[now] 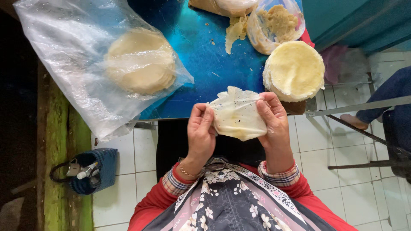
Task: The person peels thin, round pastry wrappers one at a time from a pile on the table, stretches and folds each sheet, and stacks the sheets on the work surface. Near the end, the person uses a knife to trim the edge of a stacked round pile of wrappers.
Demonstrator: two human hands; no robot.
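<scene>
I watched from the head camera as both hands held one thin, pale wrapper (236, 113) in the air, just in front of the near edge of the blue table (205, 55). The left hand (201, 132) pinched its left edge between thumb and fingers; the right hand (274, 124) gripped its right side the same way, so both were closed on the sheet. The wrapper looked limp and slightly folded, with small dark specks on it. I judged this to be the step of opening or shaping a single sheet taken off a pile, and the next move would call for a light touch, since a sheet that thin could tear if pulled apart too hard.

On the table, to the right and near the right hand, stood a stack of round wrappers (294, 68). Behind it lay a clear bag with crumbly yellowish filling (277, 23), and beside that a torn scrap of dough (235, 31). To the left, a large clear plastic bag (68, 64) covered another pile of round sheets (140, 60).

The floor (342, 192) was white tile. A small blue basket (92, 170) with bottles sat low on the left beside a green, mossy strip. At the right edge I saw another person's leg in dark cloth and a bare foot (353, 121) by a metal chair frame (368, 128).
</scene>
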